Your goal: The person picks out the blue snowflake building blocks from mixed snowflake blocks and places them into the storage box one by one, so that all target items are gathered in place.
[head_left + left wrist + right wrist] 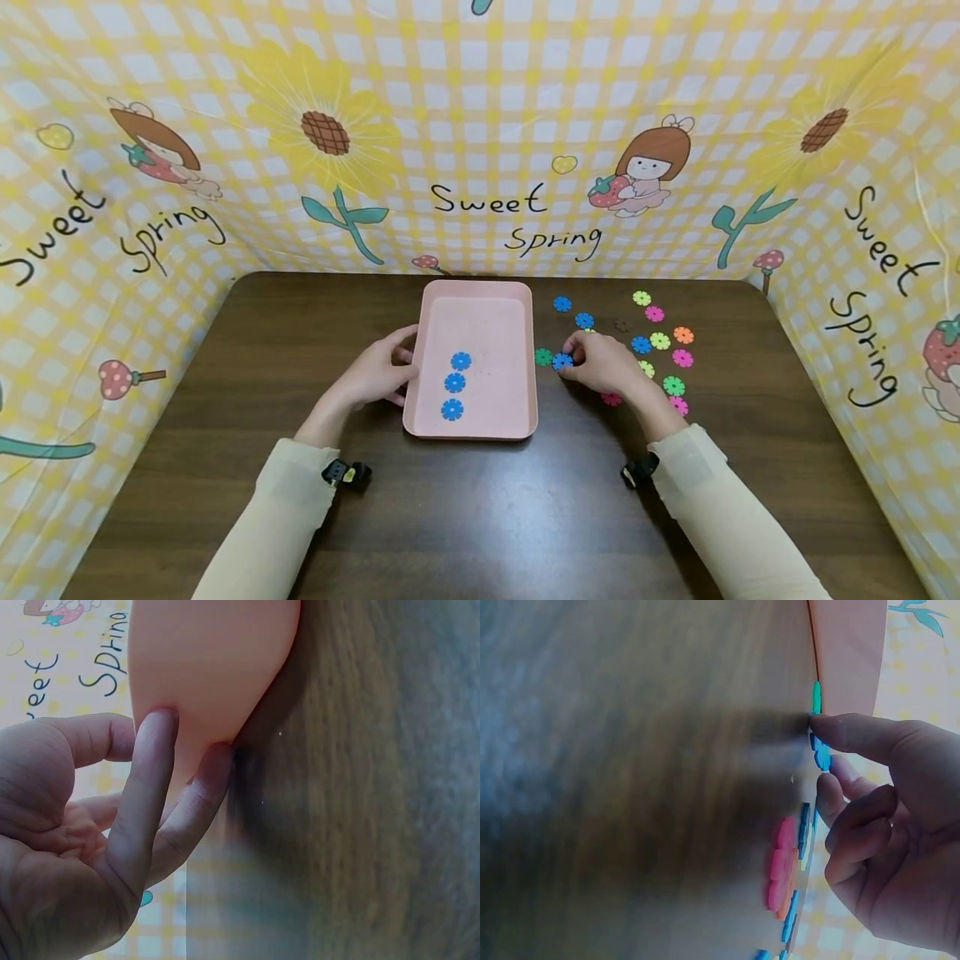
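Clock directions are taken from the tray's centre, head view. Left hand (377, 368): at nine o'clock; fingers spread apart, set against the tray's outer wall. Tray (498, 333): pink, rectangular, laid on the brown counter (480, 508). Three blue discs (454, 382): notched, laid in the tray, lined up from just left of centre towards seven o'clock. Green disc (543, 357): on the counter at three o'clock, near the tray wall. Two loose blue discs (562, 304): around two o'clock. Held blue disc (562, 362): at three o'clock, just beside the green one, pinched by the right hand (606, 363). Pink disc (682, 357), orange disc (683, 334) and others: scattered farther out, around three o'clock.
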`<state>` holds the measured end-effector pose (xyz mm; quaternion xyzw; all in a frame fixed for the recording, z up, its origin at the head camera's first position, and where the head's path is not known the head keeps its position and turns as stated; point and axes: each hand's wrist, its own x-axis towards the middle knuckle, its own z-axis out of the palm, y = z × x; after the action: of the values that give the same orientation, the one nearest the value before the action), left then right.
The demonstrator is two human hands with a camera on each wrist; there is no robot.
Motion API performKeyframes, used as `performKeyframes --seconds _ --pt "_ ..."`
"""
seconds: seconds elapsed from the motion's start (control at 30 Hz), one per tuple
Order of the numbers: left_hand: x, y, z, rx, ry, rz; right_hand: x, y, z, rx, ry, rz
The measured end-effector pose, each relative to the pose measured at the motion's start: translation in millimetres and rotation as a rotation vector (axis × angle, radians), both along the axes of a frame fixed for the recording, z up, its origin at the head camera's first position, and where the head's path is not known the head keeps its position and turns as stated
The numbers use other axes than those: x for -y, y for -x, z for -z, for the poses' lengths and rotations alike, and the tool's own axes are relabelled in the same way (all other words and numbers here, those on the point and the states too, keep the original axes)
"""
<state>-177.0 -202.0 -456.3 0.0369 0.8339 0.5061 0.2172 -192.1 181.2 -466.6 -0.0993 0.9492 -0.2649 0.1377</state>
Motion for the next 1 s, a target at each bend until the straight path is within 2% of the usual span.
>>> performKeyframes --seconds 0.4,0.77,0.87,1.0 --pt "0.8 -0.5 0.3 0.002 0.000 -0.001 0.5 -1.1 -0.9 -0.055 0.048 -0.012" --pt "1.0 0.0 1.3 0.001 -0.004 0.000 2.4 -3.4 -18.1 -0.125 0.137 0.002" --pt "1.0 0.6 2.3 -0.002 -0.005 0.003 5.1 -3.6 -23.0 -0.152 0.186 0.014" --pt "1.4 0.8 2.8 -0.001 -0.008 0.004 9.8 -2.2 -26.0 -0.173 0.314 0.024"
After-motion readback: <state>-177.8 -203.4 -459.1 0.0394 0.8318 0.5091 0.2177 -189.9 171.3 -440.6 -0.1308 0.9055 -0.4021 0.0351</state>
